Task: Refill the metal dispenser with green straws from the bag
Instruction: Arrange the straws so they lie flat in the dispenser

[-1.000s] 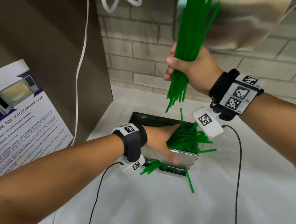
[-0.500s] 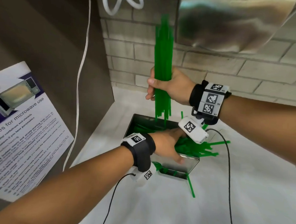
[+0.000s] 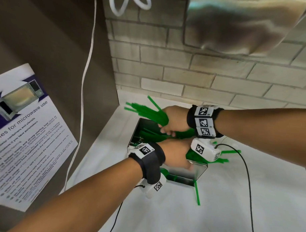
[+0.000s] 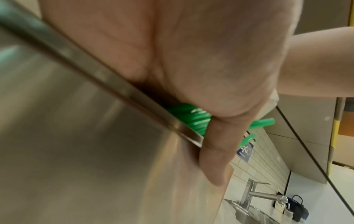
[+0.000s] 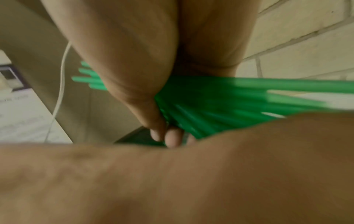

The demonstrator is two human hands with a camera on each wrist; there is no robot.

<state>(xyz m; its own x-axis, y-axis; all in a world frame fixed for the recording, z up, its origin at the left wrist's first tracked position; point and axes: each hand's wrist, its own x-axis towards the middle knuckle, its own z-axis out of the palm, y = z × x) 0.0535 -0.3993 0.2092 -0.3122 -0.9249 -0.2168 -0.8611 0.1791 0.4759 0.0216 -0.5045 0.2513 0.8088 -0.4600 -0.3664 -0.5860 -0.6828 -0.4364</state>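
The open-topped metal dispenser [image 3: 197, 171] stands on a white counter and holds a heap of green straws [image 3: 194, 156]; some stick out over its right side. My right hand [image 3: 173, 121] grips a bundle of green straws [image 3: 149, 112], tipped almost level over the opening, with its ends fanning to the left. In the right wrist view the bundle [image 5: 229, 103] crosses the palm and the fingertips [image 5: 172, 137] curl under it. My left hand [image 3: 177, 155] rests on the front rim, its thumb [image 4: 216, 154] straight along the steel wall [image 4: 76, 151] and straws [image 4: 187, 116] under the palm. No bag shows.
One loose straw [image 3: 197, 193] lies on the counter by the dispenser's front right corner. A microwave poster [image 3: 27, 128] and a white cable [image 3: 83, 96] hang at the left. Behind stands a brick wall with a shiny metal fixture [image 3: 238, 23]. A faucet [image 4: 254, 192] stands farther right.
My right hand has come down with the bundle and tipped it from upright to nearly level over the opening. The left hand has stayed on the front rim.
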